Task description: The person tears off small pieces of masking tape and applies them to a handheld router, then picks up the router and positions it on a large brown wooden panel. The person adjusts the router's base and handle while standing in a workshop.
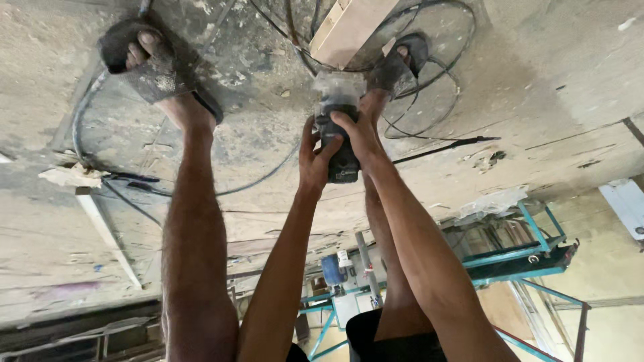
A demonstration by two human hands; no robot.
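Both my hands grip a black handheld power tool point(341, 144) with a clear plastic base, held upright on the dusty concrete floor. My left hand point(310, 155) wraps its left side. My right hand point(360, 132) closes over the top and right side. The clear base point(337, 87) meets the end of a pale wooden plank point(349, 27) that runs toward the top edge. My feet in dark sandals stand either side: the left foot point(151, 64) and the right foot point(400, 62), which is beside the plank.
Black cable point(429, 87) loops over the floor around the plank and feet. A crumpled scrap of paper point(70, 175) and a pale wooden strip point(107, 231) lie at left. A teal metal frame point(523, 251) and a blue motor point(332, 268) stand behind my legs.
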